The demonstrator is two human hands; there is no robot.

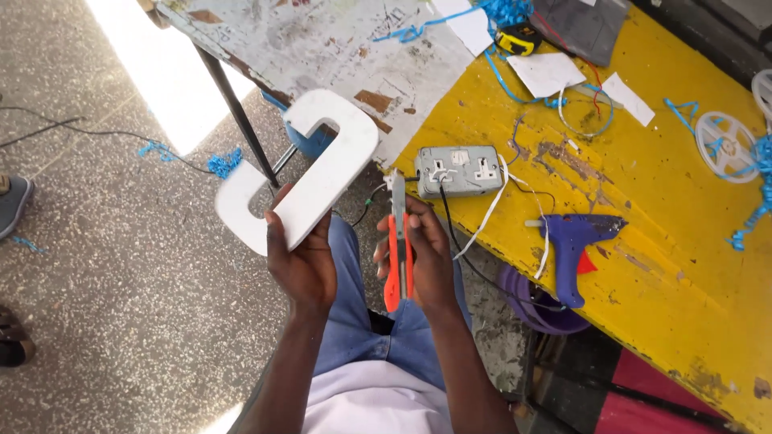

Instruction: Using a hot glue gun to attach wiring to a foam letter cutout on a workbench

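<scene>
Held: our left hand grips a white S-shaped cutout; our right hand clasps an orange utility knife, off the yellow counter's left edge; cutout looks already shaped.

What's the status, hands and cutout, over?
Left hand grips white S-shaped foam cutout. Right hand grips orange utility knife, blade up, apart from cutout. Nothing between them.

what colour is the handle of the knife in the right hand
Orange with a grey metal centre strip; the utility knife in the right hand shows clearly in the head view.
</scene>
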